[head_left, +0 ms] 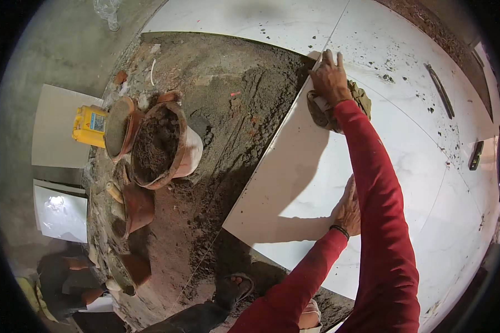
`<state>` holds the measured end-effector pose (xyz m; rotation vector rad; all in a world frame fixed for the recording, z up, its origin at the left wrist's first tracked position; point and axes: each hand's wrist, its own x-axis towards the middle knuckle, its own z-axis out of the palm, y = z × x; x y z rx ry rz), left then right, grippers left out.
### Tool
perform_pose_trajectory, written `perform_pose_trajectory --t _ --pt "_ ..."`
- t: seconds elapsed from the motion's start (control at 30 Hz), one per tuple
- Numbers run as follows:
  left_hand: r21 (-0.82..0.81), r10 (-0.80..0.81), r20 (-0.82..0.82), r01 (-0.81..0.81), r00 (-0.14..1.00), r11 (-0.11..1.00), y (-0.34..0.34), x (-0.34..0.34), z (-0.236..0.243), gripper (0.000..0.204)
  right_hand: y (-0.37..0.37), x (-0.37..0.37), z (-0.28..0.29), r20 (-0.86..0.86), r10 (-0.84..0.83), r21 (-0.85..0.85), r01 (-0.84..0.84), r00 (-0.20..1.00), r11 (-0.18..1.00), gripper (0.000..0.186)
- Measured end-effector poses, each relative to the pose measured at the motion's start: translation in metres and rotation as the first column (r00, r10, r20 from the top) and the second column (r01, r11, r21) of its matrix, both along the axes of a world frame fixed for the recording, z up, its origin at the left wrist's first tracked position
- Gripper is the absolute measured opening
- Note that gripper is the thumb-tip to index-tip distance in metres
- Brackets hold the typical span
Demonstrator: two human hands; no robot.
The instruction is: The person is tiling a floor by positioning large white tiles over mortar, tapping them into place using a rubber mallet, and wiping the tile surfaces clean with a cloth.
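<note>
Covering 12 round to 5 o'clock: white veined tiles [416, 150], thin joints, grey crumbs scattered toward 1 and 2. Nearest tile [311, 200] of these, at 3 to 4, takes both hands; its straight edge borders rough grey mortar bed [222, 111], which spreads from 12 back round to 7. Another person [61, 277] at 8, shadowed, partly seen. Largest bucket [194, 150], between 9 and 10, mortar-caked, holds dark mix [155, 144]; more tubs [139, 205] toward 8. Yellow jerrycan [89, 126] beyond it, also between 9 and 10. Crumpled olive cloth [322, 116] on the tiles at 2, under the right wrist. Right hand [330, 80], between 1 and 2: fingers bent, tips at tile edge near a joint; cannot tell whether they grip. Left hand [347, 211], near 4: open, laid on the tile, partly behind right forearm. Dark curved strip [440, 91] at 2. Small spirit level [475, 155] at 3. Dark wristband [339, 231] on left wrist.
</note>
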<state>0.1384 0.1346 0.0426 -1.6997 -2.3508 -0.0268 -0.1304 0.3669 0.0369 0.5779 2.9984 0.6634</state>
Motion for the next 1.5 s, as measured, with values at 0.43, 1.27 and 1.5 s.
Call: perform_pose_trajectory --t 0.43,1.27,1.5 --pt "-0.15 -0.023 0.196 0.053 0.98 0.987 0.001 -0.002 0.02 0.076 -0.015 0.021 0.007 -0.408 0.105 -0.457 -0.303 0.907 0.836 0.05" --pt "0.014 -0.095 0.527 0.103 0.844 0.995 0.005 -0.009 0.016 0.074 0.049 -0.021 0.054 0.091 -0.044 -0.436 0.08 0.995 0.896 0.04" --pt "-0.087 -0.078 0.563 0.153 0.823 0.984 0.005 -0.011 0.024 0.075 0.103 0.011 0.012 -0.436 -0.12 -0.477 -0.116 0.892 0.871 0.036"
